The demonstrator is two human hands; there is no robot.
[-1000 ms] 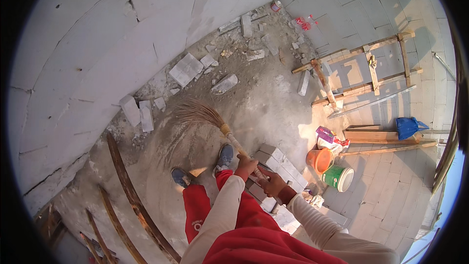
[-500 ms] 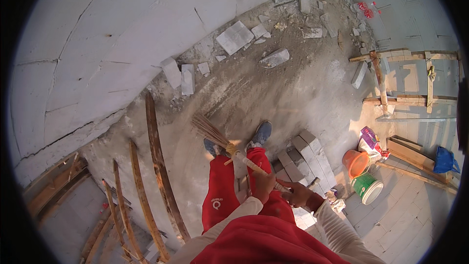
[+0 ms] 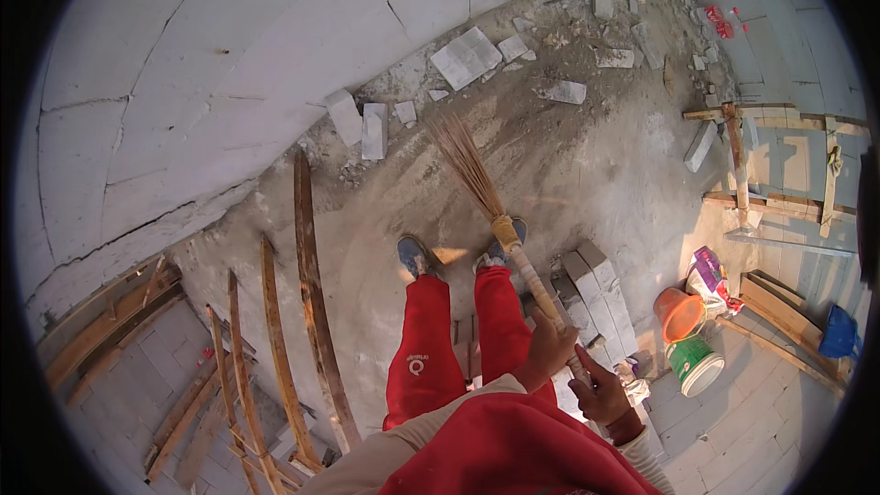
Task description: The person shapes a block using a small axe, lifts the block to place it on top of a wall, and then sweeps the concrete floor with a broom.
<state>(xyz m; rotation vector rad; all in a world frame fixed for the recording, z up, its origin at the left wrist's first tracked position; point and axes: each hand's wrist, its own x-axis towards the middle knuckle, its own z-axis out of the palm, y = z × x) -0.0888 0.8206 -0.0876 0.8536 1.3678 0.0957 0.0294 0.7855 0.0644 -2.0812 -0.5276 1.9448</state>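
Note:
A long-handled twig broom [image 3: 472,168] slants from near my body up and forward, its bristles spread above the dusty concrete floor [image 3: 367,220]. Midway along the wrapped handle, my left hand [image 3: 547,350] is closed around it. My right hand [image 3: 602,395] grips the same handle lower down, close to its end and nearer my body. The yellowish binding at the bristle base lies in front of my right shoe [image 3: 518,231]. Whether the bristle tips touch the floor I cannot tell.
Pale blocks [image 3: 466,58] and rubble lie along the far wall. Stacked blocks [image 3: 600,298] stand right of my legs, beyond them an orange bucket [image 3: 679,313], a green-and-white bucket [image 3: 697,367] and a sack [image 3: 710,277]. Wooden poles [image 3: 316,312] lean at left; a timber frame [image 3: 736,160] stands at right.
The broom's bristles have swung forward and to the right, away from my left shoe. Both hands have moved right and slightly down with the handle. The view has shifted a little.

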